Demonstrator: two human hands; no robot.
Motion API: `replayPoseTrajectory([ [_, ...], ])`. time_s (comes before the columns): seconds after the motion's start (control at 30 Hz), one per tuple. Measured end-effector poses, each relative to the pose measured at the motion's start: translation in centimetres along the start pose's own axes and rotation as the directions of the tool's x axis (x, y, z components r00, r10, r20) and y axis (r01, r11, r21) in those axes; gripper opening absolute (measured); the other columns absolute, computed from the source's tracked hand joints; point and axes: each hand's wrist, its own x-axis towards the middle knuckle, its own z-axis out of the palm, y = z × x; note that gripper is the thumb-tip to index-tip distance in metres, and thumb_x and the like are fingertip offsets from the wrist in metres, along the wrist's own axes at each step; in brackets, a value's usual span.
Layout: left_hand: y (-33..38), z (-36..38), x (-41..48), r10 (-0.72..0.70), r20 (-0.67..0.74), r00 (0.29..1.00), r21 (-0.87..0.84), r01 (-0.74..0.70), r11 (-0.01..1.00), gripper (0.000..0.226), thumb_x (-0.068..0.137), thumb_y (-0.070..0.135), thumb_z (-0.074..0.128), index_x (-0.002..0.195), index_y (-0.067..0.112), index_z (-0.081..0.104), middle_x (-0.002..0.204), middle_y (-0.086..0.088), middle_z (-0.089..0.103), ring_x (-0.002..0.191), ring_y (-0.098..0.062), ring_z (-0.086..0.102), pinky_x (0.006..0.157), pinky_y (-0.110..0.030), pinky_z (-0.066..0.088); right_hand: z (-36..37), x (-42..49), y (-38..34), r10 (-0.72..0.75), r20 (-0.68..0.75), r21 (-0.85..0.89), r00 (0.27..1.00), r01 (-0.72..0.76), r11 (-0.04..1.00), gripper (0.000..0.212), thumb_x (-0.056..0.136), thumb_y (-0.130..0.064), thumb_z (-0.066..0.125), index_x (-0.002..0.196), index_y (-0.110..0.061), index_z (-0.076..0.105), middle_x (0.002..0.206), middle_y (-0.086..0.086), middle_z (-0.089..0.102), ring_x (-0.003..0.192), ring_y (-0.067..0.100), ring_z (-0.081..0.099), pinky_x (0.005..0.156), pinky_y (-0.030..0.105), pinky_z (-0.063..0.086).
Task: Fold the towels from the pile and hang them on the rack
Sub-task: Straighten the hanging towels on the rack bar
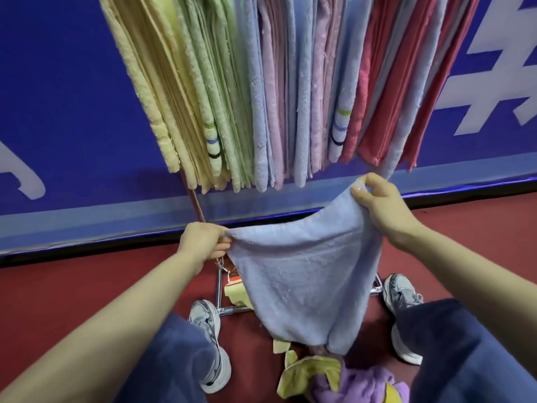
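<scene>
Pinching the blue towel (305, 274) by its top corners, left hand (200, 242) and right hand (380, 205) fingers grasping it

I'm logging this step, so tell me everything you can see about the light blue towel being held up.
The light blue towel is soft, fuzzy terry with small lint pills and no visible pattern. It hangs spread between both hands: the left hand grips one top corner, the right hand pinches the other, held higher, so the top edge sags and slants. It narrows downward into loose folds, ending over the floor pile; whether it touches that is unclear.
</scene>
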Motion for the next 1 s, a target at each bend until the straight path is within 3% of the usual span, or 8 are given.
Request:
replayPoseTrajectory([
  [0.07,-1.1,0.7,1.4,-0.068,-0.039,0.997,-0.148,0.062,0.987,0.021,0.09,0.016,0.056,0.09,0.003,0.073,0.081,-0.016,0.075,0.076,-0.026,0.073,0.075,-0.038,0.061,1.1,-0.4,0.8,0.016,0.119,0.041,0.993,-0.021,0.999,0.021,0.097,-0.02,0.057,0.077,-0.02,0.055,0.077,0.01,0.064,0.075,0.015,0.054,0.076,0.038,0.043],
  [0.17,-2.9,1.6,3.5,-0.148,-0.105,0.983,-0.27,0.115,0.956,0.024,0.091,0.027,0.065,0.085,0.004,0.071,0.079,-0.018,0.074,0.071,-0.031,0.072,0.072,-0.041,0.062,3.1,-0.5,1.7,0.044,0.315,0.049,0.948,-0.063,0.997,0.019,0.092,-0.027,0.06,0.079,-0.014,0.056,0.09,0.032,0.066,0.082,0.02,0.058,0.078,0.038,0.046],
  [0.27,-4.4,2.3,5.4,-0.164,-0.18,0.97,-0.233,0.12,0.965,0.007,0.079,0.004,0.072,0.085,0.006,0.075,0.088,-0.018,0.074,0.074,-0.029,0.072,0.079,-0.044,0.062,5.4,-1.2,2.5,0.061,0.503,0.023,0.862,-0.084,0.996,0.021,0.099,-0.011,0.057,0.079,-0.011,0.053,0.068,0.008,0.052,0.066,0.014,0.045,0.062,0.025,0.037],
  [0.4,-5.7,2.9,7.2,-0.024,-0.155,0.988,-0.065,0.015,0.998,0.029,0.055,0.012,0.066,0.077,0.026,0.079,0.082,-0.002,0.076,0.084,-0.023,0.074,0.086,-0.044,0.06,8.0,-2.6,4.0,0.075,0.661,0.031,0.747,-0.127,0.991,0.022,0.1,-0.008,0.055,0.078,-0.013,0.053,0.063,-0.011,0.05,0.06,0.003,0.042,0.056,0.016,0.036],
  [0.5,-4.5,4.3,5.6,0.173,0.014,0.985,0.088,-0.174,0.981,0.039,0.063,0.009,0.06,0.094,0.028,0.075,0.078,0.009,0.073,0.072,-0.007,0.068,0.069,-0.024,0.054,9.0,-3.5,5.3,0.066,0.664,0.115,0.744,-0.19,0.975,0.018,0.098,-0.018,0.06,0.082,-0.01,0.055,0.068,0.001,0.055,0.063,0.009,0.047,0.058,0.022,0.039],
  [0.57,-3.5,5.7,4.5,0.211,0.138,0.968,0.053,-0.22,0.974,0.05,0.073,-0.005,0.059,0.116,0.019,0.067,0.085,-0.002,0.075,0.071,-0.009,0.065,0.066,-0.023,0.052,9.2,-3.8,6.1,0.072,0.631,0.146,0.772,-0.209,0.967,0.018,0.097,-0.02,0.062,0.084,-0.01,0.055,0.064,0.007,0.05,0.054,0.011,0.042,0.048,0.022,0.035],
  [0.73,-1.8,9.5,3.0,0.202,0.382,0.902,-0.105,-0.174,0.979,0.052,0.086,-0.018,0.054,0.13,0.009,0.055,0.104,-0.017,0.075,0.09,-0.021,0.073,0.08,-0.032,0.059,9.1,-3.0,7.1,0.01,0.564,0.035,0.826,-0.036,0.999,0.011,0.095,-0.025,0.062,0.088,-0.019,0.057,0.057,0.018,0.046,0.051,0.017,0.037,0.048,0.031,0.031],
  [1.0,-2.8,11.1,2.3,0.035,0.446,0.895,-0.197,0.06,0.979,0.042,0.082,-0.001,0.068,0.121,0.014,0.067,0.109,-0.017,0.074,0.099,-0.03,0.07,0.092,-0.045,0.052,9.8,-1.5,9.7,0.166,0.378,0.194,0.911,-0.253,0.948,0.007,0.094,-0.02,0.056,0.092,-0.014,0.058,0.084,0.017,0.069,0.076,0.023,0.064,0.072,0.04,0.053],
])
